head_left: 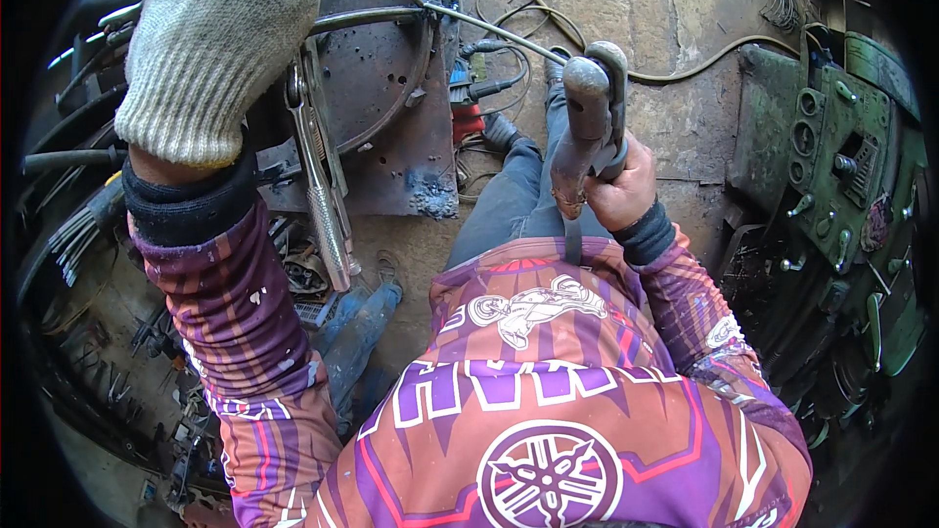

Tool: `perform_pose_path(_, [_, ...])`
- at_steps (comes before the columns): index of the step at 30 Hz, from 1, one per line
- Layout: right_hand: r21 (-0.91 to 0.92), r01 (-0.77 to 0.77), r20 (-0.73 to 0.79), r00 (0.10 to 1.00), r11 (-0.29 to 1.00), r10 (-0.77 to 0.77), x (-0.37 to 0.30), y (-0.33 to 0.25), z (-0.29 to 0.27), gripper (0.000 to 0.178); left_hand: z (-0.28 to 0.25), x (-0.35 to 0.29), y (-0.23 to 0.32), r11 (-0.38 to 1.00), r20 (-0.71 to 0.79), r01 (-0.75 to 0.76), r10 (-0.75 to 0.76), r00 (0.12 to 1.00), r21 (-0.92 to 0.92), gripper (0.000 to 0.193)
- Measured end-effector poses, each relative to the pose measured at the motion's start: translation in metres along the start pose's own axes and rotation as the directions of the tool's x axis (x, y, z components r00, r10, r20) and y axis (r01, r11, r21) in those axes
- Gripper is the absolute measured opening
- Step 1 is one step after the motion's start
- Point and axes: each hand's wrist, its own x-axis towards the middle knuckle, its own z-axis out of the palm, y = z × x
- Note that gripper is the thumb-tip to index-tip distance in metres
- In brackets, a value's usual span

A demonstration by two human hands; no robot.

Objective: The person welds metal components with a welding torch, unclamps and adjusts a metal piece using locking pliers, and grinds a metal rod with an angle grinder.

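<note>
1. The fingers [606, 201] of the bare right hand [633, 184] are wrapped closed around the grip of a grey holder [587, 93]. A settled, unstrained hold should steady it best; a glove here too would be wise, since the work looks like welding.

2. The left hand [220, 44], in a pale knit glove, shows only its back. Its fingers are hidden, so I cannot tell how far open they are or whether they have hold of anything.

3. Locking pliers [321, 186] slant down just beside that glove. If they clamp the work, check their bite before relying on it.

4. From the holder's head a thin rod [489, 29] runs leftward toward the spot where a curved bar [426, 54] and a straight bar [367, 18] come together. Whether its tip touches is unclear; guide it by small wrist movements, not by swinging the arm.

5. Both bars lie over the steel bench [381, 188], their meeting place near its right edge. Work with the bars braced, as a loose one could shift under the rod.

6. Farther out, a tan cable [675, 80] loops across the floor [597, 0]; leave slack so nothing tugs the holder.
</note>
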Motion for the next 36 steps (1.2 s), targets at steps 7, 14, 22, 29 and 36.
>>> perform_pose_path(7, [-0.004,0.009,-0.014,1.000,1.000,-0.009,0.002,-0.003,0.002,0.027,0.000,-0.001,0.001,1.000,0.027,0.027,-0.027,0.999,-0.016,0.031])
perform_pose_path(14, [-0.018,0.010,-0.011,1.000,1.000,-0.010,0.001,-0.004,0.000,0.029,0.004,0.002,0.001,1.000,-0.026,-0.011,0.011,1.000,0.010,0.030])
perform_pose_path(22, [0.020,0.006,-0.004,1.000,1.000,-0.006,0.000,-0.005,0.001,0.031,-0.001,0.002,0.002,1.000,-0.015,-0.025,0.025,1.000,0.018,0.030])
perform_pose_path(29, [0.158,-0.148,0.080,0.987,0.976,0.136,-0.003,-0.008,0.001,0.030,-0.004,-0.002,0.005,1.000,-0.017,-0.004,0.004,1.000,0.016,0.030])
perform_pose_path(36, [0.372,-0.294,0.205,0.951,0.881,0.231,-0.002,-0.006,-0.006,0.022,-0.003,-0.001,0.005,1.000,0.004,-0.024,0.024,1.000,-0.019,0.031])
